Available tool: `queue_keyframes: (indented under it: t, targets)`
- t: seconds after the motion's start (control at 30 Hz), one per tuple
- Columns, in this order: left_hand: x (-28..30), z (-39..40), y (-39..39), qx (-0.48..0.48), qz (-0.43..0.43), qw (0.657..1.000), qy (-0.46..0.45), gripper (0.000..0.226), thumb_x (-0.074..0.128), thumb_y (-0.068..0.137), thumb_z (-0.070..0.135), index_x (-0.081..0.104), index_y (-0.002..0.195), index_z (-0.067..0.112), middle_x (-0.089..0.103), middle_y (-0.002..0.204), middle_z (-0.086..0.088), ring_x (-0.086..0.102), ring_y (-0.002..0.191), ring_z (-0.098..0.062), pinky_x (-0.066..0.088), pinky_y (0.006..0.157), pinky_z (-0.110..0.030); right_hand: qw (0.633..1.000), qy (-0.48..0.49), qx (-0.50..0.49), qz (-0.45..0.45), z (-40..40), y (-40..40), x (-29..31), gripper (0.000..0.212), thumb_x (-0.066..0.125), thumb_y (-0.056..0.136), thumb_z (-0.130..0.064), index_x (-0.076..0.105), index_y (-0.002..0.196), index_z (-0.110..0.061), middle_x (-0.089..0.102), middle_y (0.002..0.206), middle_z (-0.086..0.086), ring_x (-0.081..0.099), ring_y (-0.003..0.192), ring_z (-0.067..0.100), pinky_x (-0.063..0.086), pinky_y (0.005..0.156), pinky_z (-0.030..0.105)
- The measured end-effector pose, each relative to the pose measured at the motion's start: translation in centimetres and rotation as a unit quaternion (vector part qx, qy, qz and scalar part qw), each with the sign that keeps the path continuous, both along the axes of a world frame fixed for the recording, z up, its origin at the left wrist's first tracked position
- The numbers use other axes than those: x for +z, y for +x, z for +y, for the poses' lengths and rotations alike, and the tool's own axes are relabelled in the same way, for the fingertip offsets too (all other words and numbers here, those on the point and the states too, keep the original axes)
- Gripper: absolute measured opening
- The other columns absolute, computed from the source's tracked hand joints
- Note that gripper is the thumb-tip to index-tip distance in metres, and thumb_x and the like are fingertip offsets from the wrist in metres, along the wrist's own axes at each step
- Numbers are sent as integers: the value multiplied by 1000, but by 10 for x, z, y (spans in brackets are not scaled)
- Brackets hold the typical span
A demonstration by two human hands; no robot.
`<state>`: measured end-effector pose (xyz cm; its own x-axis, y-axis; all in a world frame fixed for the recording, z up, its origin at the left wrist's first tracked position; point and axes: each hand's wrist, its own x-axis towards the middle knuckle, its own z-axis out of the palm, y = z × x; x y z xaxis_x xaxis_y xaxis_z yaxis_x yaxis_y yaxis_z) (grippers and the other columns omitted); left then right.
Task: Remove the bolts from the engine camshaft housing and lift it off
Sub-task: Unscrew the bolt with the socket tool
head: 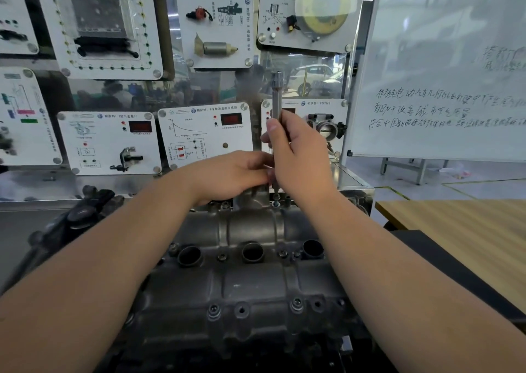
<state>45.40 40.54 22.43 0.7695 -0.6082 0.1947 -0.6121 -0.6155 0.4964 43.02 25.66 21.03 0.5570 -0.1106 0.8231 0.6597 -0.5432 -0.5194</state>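
- Right hand (296, 156): pinching upright extension bar (276, 99); its lower tip hidden.
- Left hand (230, 173): fingertips hidden, grip unclear.
- Camshaft housing (250, 258): far bolts obscured.

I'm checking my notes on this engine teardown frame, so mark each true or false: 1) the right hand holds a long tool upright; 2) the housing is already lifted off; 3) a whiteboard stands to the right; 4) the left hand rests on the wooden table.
1) True: the right hand grips the extension bar upright over a bolt.
2) False: the camshaft housing sits on the engine.
3) True: the whiteboard.
4) False: the left hand is at the bar's lower end.
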Motion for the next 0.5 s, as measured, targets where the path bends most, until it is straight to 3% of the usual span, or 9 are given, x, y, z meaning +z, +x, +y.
queue_keyframes:
  t: [0.1,0.2,0.27,0.4,0.5]
  targets:
    - [-9,0,3,2,-4,999,-44,28,50,106,30,60,131,20,70,125,3,62,121,-17,44,109,-45,1000,3,23,20,0,2,0,24,43,107,-27,61,117,-15,68,85,-15,63,77,1,45,63,9]
    - [-12,-4,3,-12,-22,999,-48,34,50,107,28,54,139,18,67,130,-3,60,124,-23,43,109,-49,999,26,34,13,1,3,-2,33,45,105,-32,51,136,-21,72,89,-12,66,83,4,53,75,26]
    - [-12,-6,1,-16,-30,998,-49,35,49,107,29,52,141,21,66,132,-2,60,123,-21,44,109,-47,999,30,30,-5,2,3,-3,32,52,101,-36,54,129,-22,71,84,-10,65,77,5,51,69,21]
    - [-14,-8,1,-7,-19,999,-34,35,48,107,35,55,139,22,68,128,-10,60,120,-41,47,102,-58,999,30,-11,-35,-2,3,-1,16,59,99,-33,66,105,-20,67,78,-13,62,78,3,48,66,15]
    - [-15,-8,3,-8,-8,999,-32,37,48,107,37,54,140,22,67,131,-7,59,125,-35,45,106,-56,1000,12,-1,-14,-3,4,0,16,51,102,-29,64,95,-24,70,80,-15,66,79,0,51,69,20]
